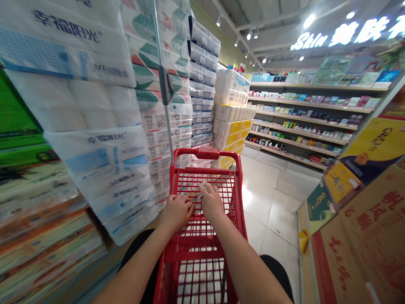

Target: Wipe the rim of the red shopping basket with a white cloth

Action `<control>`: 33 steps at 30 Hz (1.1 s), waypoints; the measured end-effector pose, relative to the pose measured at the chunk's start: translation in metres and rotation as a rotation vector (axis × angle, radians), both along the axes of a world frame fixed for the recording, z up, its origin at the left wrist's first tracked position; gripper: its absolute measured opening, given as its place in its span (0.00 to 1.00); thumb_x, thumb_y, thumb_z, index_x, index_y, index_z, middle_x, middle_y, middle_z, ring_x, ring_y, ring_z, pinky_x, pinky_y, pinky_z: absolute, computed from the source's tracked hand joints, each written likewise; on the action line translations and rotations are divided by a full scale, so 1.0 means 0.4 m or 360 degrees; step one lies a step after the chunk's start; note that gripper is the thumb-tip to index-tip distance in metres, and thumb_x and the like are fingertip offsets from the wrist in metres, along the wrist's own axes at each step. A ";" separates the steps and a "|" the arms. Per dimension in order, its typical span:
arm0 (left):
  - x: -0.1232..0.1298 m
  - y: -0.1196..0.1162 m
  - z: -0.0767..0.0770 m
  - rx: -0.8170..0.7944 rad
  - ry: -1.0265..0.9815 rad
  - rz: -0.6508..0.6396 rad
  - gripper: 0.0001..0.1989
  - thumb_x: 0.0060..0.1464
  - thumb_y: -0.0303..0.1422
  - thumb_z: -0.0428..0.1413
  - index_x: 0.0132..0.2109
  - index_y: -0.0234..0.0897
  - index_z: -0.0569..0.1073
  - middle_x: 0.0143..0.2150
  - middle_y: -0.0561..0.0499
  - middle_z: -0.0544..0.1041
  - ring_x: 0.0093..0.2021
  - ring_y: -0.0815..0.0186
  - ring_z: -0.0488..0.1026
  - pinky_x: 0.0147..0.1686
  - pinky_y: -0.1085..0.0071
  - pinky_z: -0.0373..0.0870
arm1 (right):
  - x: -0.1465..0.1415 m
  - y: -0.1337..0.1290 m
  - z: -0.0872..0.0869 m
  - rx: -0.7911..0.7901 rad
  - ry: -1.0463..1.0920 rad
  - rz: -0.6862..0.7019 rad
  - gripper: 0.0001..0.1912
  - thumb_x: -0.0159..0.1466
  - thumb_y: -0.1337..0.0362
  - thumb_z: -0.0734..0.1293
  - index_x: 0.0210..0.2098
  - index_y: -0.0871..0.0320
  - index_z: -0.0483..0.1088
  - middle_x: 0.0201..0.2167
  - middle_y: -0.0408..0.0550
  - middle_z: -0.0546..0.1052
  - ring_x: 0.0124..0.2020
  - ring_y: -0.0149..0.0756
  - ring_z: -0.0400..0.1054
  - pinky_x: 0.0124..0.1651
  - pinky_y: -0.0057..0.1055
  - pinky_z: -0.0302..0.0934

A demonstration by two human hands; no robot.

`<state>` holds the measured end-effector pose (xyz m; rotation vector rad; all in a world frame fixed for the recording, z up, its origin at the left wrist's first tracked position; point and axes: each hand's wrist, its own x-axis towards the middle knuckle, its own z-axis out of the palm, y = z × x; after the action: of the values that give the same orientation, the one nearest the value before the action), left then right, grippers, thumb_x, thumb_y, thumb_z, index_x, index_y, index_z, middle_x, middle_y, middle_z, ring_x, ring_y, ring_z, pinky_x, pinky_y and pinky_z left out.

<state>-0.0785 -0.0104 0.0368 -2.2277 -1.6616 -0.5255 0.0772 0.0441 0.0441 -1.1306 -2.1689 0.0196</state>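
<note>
A red shopping basket [207, 255] with mesh walls stands upright between my knees, and its metal pull handle [165, 86] rises at the left. My right hand [212, 203] reaches inside, fingers closed at a small crumpled whitish thing [203, 185], perhaps plastic or paper; I cannot make out its kind. Beside it, my left hand [177, 212] has its fingers curled inward over the mesh. Whatever lies under those fingers is hidden.
Tall stacks of wrapped toilet rolls [104, 105] and tissue packs [202, 80] line the left. Cardboard boxes [368, 236] stand close on the right. Pale floor tiles [264, 185] lead to shelves of small packaged goods [303, 105] at the back.
</note>
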 end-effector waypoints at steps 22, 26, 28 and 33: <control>-0.011 -0.005 0.013 -0.0079 -0.0031 0.0033 0.14 0.58 0.38 0.49 0.36 0.40 0.78 0.41 0.44 0.74 0.43 0.58 0.68 0.43 0.58 0.58 | -0.127 0.098 0.027 -0.0078 0.0018 0.0601 0.12 0.58 0.77 0.60 0.31 0.58 0.73 0.33 0.45 0.73 0.39 0.34 0.64 0.45 0.27 0.57; -0.011 -0.009 0.011 -0.0040 -0.0067 0.0032 0.16 0.59 0.36 0.48 0.32 0.39 0.78 0.38 0.45 0.74 0.41 0.60 0.68 0.43 0.59 0.58 | -0.127 0.114 0.036 -0.0123 0.0283 0.0110 0.15 0.59 0.77 0.59 0.40 0.60 0.74 0.38 0.49 0.74 0.40 0.35 0.64 0.46 0.29 0.58; -0.013 -0.011 0.011 -0.0037 -0.0066 0.0014 0.16 0.59 0.36 0.48 0.32 0.39 0.78 0.38 0.45 0.74 0.40 0.60 0.68 0.42 0.58 0.59 | -0.124 0.107 0.038 -0.0105 0.0185 0.0195 0.16 0.57 0.77 0.61 0.40 0.59 0.74 0.40 0.48 0.75 0.43 0.36 0.64 0.49 0.30 0.56; -0.016 -0.014 0.011 0.0006 -0.0133 -0.0017 0.16 0.59 0.36 0.47 0.32 0.40 0.78 0.36 0.45 0.74 0.40 0.61 0.68 0.43 0.59 0.58 | -0.068 0.060 0.037 -0.0097 0.0060 0.0129 0.20 0.54 0.79 0.62 0.41 0.56 0.74 0.40 0.45 0.77 0.43 0.35 0.66 0.48 0.29 0.58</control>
<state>-0.0849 -0.0161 0.0410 -2.2412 -1.6884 -0.6318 0.0501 0.0683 0.0588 -1.0671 -2.1924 0.1429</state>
